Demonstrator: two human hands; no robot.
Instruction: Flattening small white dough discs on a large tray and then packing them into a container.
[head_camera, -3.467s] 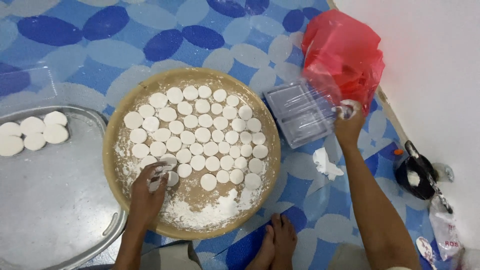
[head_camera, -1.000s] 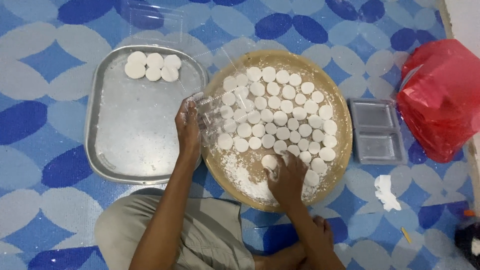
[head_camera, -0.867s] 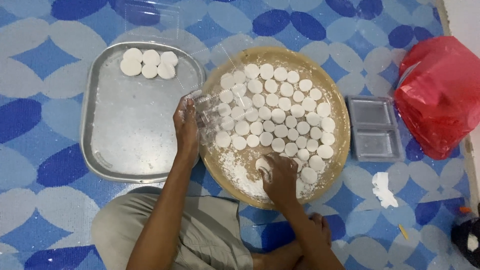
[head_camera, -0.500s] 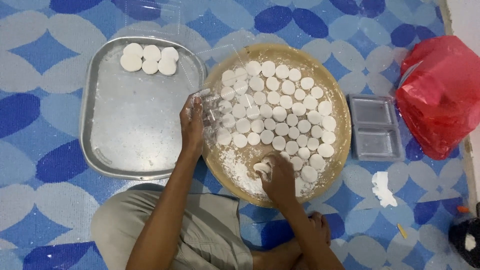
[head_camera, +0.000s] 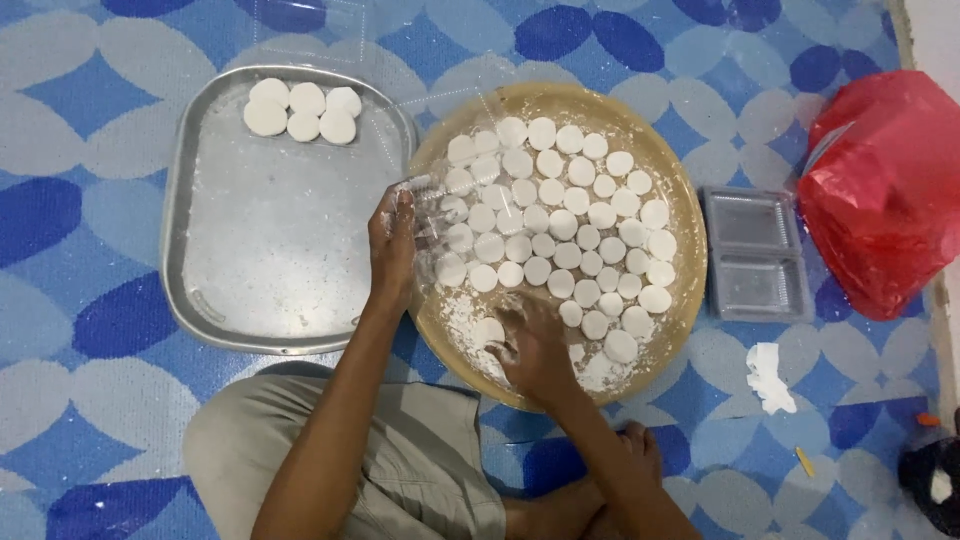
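Metal tray (head_camera: 285, 290) left w/ few discs (head_camera: 300, 110) in far corner; round tray (head_camera: 680, 300) centre; plastic box (head_camera: 755, 255), bag (head_camera: 885, 190) right.

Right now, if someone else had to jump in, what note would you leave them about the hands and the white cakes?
Left hand: holds a clear plastic container over the near-left part of the round tray.
Right hand: down in the loose flour at the tray's near edge, fingers on a white cake; whether it is gripped cannot be told.
Round tray: many floured white cakes in rows.
Metal tray on the left: four cakes in its far corner, otherwise just floured.
More clear containers sit stacked to the right, beside a red bag.
Done: four cakes on the metal tray. Left: the cakes on the round tray.
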